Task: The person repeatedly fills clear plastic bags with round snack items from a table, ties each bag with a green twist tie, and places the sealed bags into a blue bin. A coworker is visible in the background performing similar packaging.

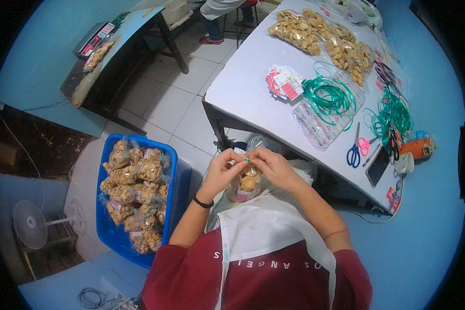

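Note:
A clear plastic bag of round cookies point(248, 183) rests upright on my lap, over the white apron point(261, 228). Around its gathered neck runs a green ribbon point(247, 159). My left hand point(226, 170) pinches the ribbon from one side, thumb and forefinger together. From the other side my right hand point(271, 166) pinches it too, so the two hands almost meet at the neck. The bag's loose top sticks up beyond my fingers. A label shows low inside the bag.
At my left stands a blue plastic tub point(172, 193) of filled bags point(135, 193). The table point(248, 89) bears green ribbons point(327, 97), labels point(285, 82), scissors point(353, 153), a phone point(378, 166) and large cookie bags point(298, 31). A digital scale point(95, 40) and another person's leg point(212, 29) are farther off.

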Motion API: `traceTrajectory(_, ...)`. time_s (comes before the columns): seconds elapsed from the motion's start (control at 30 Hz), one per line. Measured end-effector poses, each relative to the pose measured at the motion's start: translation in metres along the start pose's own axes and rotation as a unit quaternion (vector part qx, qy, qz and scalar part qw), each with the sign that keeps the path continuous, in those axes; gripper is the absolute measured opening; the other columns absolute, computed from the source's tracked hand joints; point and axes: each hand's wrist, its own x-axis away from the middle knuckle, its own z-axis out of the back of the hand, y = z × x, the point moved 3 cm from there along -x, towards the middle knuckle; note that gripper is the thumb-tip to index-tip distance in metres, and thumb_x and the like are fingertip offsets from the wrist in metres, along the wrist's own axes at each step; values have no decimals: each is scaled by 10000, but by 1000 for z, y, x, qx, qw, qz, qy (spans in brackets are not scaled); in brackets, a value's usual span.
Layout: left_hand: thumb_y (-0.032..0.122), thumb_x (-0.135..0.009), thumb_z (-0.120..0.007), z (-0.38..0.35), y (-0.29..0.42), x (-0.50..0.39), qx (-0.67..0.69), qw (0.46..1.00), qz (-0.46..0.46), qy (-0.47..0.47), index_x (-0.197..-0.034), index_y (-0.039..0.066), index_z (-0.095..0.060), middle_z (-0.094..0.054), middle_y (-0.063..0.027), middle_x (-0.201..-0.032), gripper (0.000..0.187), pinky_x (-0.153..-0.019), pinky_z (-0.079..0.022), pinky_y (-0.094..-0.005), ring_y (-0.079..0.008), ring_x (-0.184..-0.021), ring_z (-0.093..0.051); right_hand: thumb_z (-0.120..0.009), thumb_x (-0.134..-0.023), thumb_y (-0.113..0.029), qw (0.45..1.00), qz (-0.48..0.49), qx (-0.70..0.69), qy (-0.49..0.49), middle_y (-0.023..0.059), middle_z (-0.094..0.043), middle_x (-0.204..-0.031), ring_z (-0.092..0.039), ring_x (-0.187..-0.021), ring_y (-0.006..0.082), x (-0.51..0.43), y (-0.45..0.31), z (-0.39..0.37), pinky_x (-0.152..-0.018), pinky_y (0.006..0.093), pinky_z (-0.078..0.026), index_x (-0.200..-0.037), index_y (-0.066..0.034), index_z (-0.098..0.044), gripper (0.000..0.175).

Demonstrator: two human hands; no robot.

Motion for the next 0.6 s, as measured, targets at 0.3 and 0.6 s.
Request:
traceTrajectory(0.3,9,-763,-784,-4,37,-9,-369,859,-346,82,-787,53,-616,-713,-69,-901,176,-673,-518,-344,-255,-796,-658,-493,-1031,-132,995,-70,-74,19,135,-697,-971,-722,-884,267,-7,2,-10,-774,371,-549,-1152,-31,-584,182)
traceTrajectory(0.6,8,-809,-752,18,11,4,-295,938,-170,71,-783,34,-633,-717,-68,-895,124,-706,-527,-331,-230,-827,-657,-482,-1062,-151,928,-149,-280,197,111,-698,-956,-728,-825,179,4,74,-14,-718,280,-583,-1110,16,-606,213)
